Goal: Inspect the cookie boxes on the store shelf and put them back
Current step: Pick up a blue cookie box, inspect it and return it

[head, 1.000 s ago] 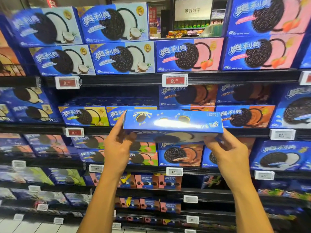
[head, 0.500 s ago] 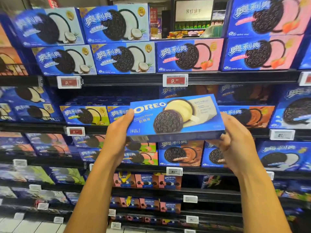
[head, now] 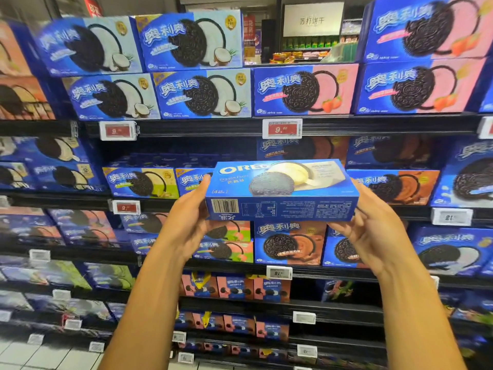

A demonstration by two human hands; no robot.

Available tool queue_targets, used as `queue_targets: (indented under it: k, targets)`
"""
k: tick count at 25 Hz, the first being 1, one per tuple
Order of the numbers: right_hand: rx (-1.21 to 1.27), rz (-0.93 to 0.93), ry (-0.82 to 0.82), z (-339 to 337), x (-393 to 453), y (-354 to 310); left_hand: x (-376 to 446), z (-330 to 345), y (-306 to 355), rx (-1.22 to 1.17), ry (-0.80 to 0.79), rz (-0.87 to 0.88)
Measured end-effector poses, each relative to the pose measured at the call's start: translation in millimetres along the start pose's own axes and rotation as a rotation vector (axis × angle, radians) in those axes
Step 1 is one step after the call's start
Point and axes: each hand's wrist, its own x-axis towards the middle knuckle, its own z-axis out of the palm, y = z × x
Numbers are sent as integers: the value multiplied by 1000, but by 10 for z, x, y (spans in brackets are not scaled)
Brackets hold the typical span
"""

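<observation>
A person holds one blue cookie box (head: 282,190) up in front of the shelves, one hand at each end. The left hand (head: 190,222) grips the left end: thumb up along the end edge, fingers curled under the bottom. The right hand (head: 373,231) grips the right end the same way, fingers wrapped beneath, thumb behind the far corner. The box is tilted so its front face points up and the narrow side panel with the barcode (head: 225,206) and small print faces the viewer.

Step in hand, as I judge it: inspection, reading the side panel. The box is in the air, well clear of any shelf, not yet put back.

Next move likely needs the box turned upright again and slid into an open slot. There looks to be a dark gap on the second shelf (head: 373,206) behind the box, right of the yellow-green box (head: 141,182), but the held box covers most of it, so the slot can't be confirmed.

Hard to make out: the side-panel print is too small to read. Fingertips of both hands are hidden under the box. Left side of the shelves is blurred. The price tag (head: 282,128) above reads 9.90; other tags are unclear. Bottom shelves are dim and cut off.
</observation>
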Motion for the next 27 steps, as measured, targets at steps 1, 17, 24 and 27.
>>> queue_targets:
  k: [1, 17, 24, 27]
  targets:
    - [14, 1, -12, -10, -3, 2, -9, -6, 5, -5, -11, 7]
    - [363, 32, -65, -62, -17, 130, -9, -62, -92, -21, -258, 89]
    - [494, 18, -54, -90, 25, 129, 39, -82, -97, -33, -397, 139]
    - [508, 14, -20, -67, 50, 120, 47, -73, -108, -30, -399, 176]
